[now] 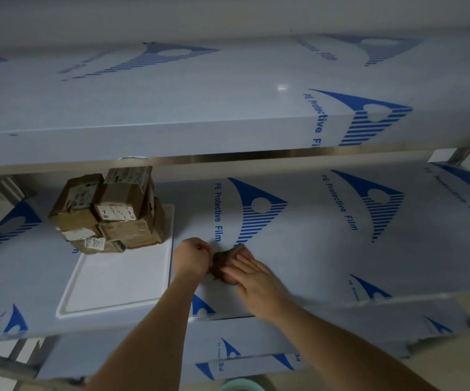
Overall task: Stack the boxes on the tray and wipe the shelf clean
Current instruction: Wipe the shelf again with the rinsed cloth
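Note:
Several brown cardboard boxes [109,210] stand stacked at the far end of a white tray [115,286] on the middle shelf [327,249]. Just right of the tray lies a small brown cloth [222,263]. My right hand [253,277] presses flat on the cloth with straight fingers. My left hand [193,256] has its fingers curled and pinches the cloth's left edge. Most of the cloth is hidden under my right hand.
The shelf above [200,108] overhangs the work area, and a lower shelf [228,356] shows below. All are covered in white film with blue logos. A metal frame post [19,354] stands at the lower left. A green rim [239,386] shows at the bottom edge.

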